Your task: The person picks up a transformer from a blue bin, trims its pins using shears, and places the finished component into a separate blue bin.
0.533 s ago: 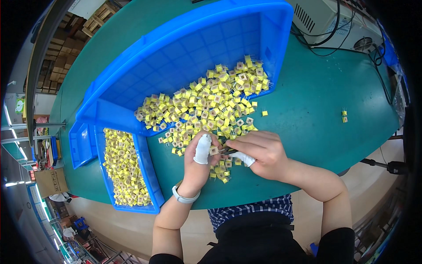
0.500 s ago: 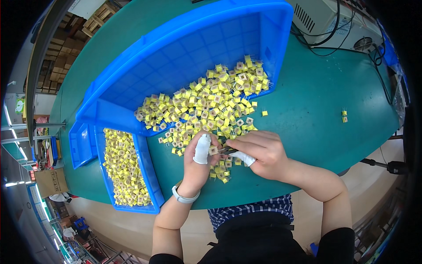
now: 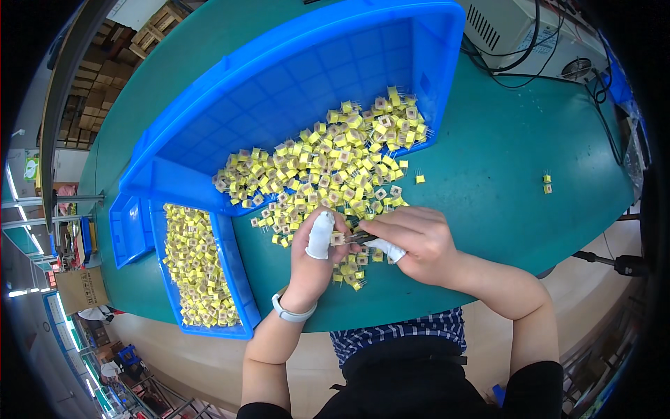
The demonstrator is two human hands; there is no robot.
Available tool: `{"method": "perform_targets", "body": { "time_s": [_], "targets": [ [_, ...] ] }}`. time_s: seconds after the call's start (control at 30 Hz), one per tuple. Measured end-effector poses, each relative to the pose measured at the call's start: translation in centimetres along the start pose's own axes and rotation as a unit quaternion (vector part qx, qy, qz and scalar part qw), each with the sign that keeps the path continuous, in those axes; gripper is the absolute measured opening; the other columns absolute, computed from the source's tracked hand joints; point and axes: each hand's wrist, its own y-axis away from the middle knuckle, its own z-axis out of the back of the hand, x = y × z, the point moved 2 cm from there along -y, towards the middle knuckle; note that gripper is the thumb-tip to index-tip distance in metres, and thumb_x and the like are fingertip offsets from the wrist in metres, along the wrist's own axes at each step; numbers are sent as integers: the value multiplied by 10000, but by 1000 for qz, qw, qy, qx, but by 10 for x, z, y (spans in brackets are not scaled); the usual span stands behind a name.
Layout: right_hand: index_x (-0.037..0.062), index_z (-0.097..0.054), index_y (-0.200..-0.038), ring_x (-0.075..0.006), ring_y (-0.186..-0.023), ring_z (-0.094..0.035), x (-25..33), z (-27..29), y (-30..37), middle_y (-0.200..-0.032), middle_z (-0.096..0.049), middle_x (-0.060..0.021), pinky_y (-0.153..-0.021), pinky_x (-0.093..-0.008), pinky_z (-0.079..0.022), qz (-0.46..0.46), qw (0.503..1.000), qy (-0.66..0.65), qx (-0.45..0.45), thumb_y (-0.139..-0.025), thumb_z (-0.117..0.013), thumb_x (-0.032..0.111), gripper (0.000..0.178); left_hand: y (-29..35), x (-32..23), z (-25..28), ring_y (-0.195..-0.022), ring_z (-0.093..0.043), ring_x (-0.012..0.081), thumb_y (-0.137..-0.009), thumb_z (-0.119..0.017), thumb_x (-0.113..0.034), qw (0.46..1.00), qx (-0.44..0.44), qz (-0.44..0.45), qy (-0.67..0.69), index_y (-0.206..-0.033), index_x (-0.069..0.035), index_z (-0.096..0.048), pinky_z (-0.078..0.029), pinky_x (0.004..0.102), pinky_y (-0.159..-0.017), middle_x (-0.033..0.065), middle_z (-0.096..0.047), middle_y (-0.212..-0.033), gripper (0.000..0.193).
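Observation:
My left hand (image 3: 313, 251), its thumb wrapped in a white finger cover, pinches a small yellow transformer with thin metal pins (image 3: 338, 239). My right hand (image 3: 415, 244) is closed around slim dark tweezers (image 3: 360, 238), mostly hidden by the fingers; their tip meets the pin side of the transformer. A white cover also shows on a finger of that hand. Beneath and beyond both hands spreads a heap of like yellow transformers (image 3: 335, 164), spilling out of a large blue bin (image 3: 279, 91) tipped on its side.
A smaller blue bin (image 3: 237, 290) full of yellow transformers stands to the left, with another blue tray (image 3: 130, 230) beside it. One loose transformer (image 3: 420, 179) lies right of the heap; a pair (image 3: 547, 183) lies farther right. A beige machine with cables (image 3: 520, 42) occupies the far right of the green table (image 3: 481, 174).
The transformer in my left hand has turned or shifted very slightly against the tweezers. Both hands are otherwise in nearly the same place.

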Motion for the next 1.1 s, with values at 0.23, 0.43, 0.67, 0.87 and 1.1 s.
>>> {"method": "perform_targets", "body": {
  "time_s": [0.23, 0.43, 0.67, 0.87, 1.1],
  "targets": [
    [5, -744, -1044, -282, -738, -698, 1, 1, -1, -874, -717, -129, -618, -362, -538, 10, 1000, 7, 3, -652, -680, -60, 402, 1, 0, 3, -750, -675, 119, -1023, -507, -135, 998, 10, 44, -42, -917, -62, -560, -445, 197, -578, 11, -579, -841, 140],
    [5, -740, -1049, -289, -735, -696, 1, 2, -1, -890, -719, -136, -607, -366, -538, -5, 1000, 3, -5, -670, -694, -58, 387, -3, 1, 3, -661, -557, 105, -1065, -425, -379, 995, 47, 53, 72, -943, -93, -514, -401, 202, -550, 17, -517, -776, 323],
    [9, -732, -1053, -282, -752, -706, -1, 6, -4, -908, -726, -132, -619, -354, -549, -18, 999, 18, -46, -728, -768, 9, 326, -7, -13, 10, -671, -414, 104, -1040, -437, -389, 998, -28, -20, 60, -1019, -110, -506, -368, 238, -546, 19, -484, -874, 288],
    [2, -728, -1061, -271, -765, -713, -2, 5, -4, -916, -731, -130, -629, -348, -556, -23, 999, 8, -41, -728, -777, 6, 337, -13, -25, 1, -991, -585, 235, -828, -751, -37, 764, -120, -257, -580, -1264, -97, -644, -495, 334, -804, 81, -562, -1069, 453],
    [-2, -728, -1067, -267, -767, -714, -2, 3, -3, -918, -733, -126, -632, -343, -556, -26, 999, 14, -35, -734, -782, 20, 339, -13, -22, 1, -1032, -572, 286, -783, -777, -13, 755, -108, -203, -614, -1141, -95, -696, -481, 394, -859, 97, -564, -1081, 376]
  ]
}}
